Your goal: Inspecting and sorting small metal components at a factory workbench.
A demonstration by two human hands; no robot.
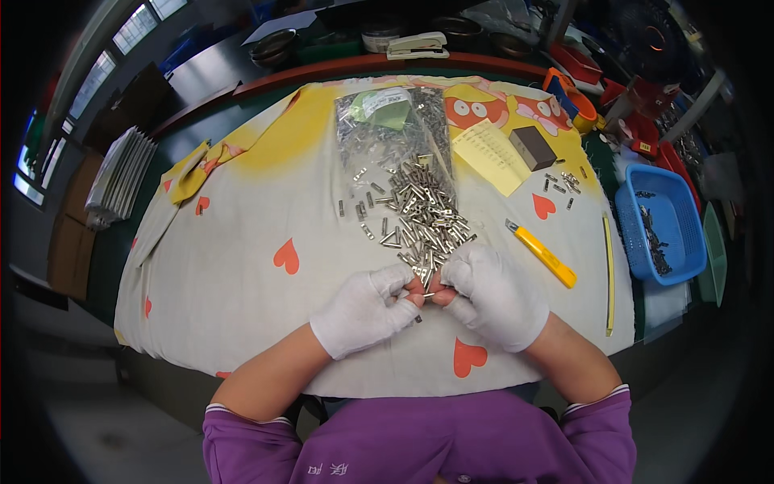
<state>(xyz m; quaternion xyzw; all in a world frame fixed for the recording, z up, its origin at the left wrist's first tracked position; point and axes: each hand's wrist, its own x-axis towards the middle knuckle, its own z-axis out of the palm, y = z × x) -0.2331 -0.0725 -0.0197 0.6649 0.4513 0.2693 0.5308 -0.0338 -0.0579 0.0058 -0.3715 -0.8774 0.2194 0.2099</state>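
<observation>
My left hand [367, 310] and my right hand [496, 297] wear white gloves with bare fingertips. Their fingertips meet at the near end of a heap of small metal parts [423, 210]. Between them, both hands pinch one small silvery metal part [429, 295]. The parts in the heap look like short slotted metal pieces; their exact kind is too small to tell. The heap spills from a clear plastic bag [391, 121] full of the same pieces, with a white label and something green at its far end.
A yellow utility knife [542, 254], a yellow note [492, 156], a dark block [532, 148] and several loose parts [562, 182] lie to the right. Beyond them stands a blue basket [685, 234] holding dark parts. A yellow strip [609, 274] lies near the cloth's right edge. A stapler [417, 46] sits at the back.
</observation>
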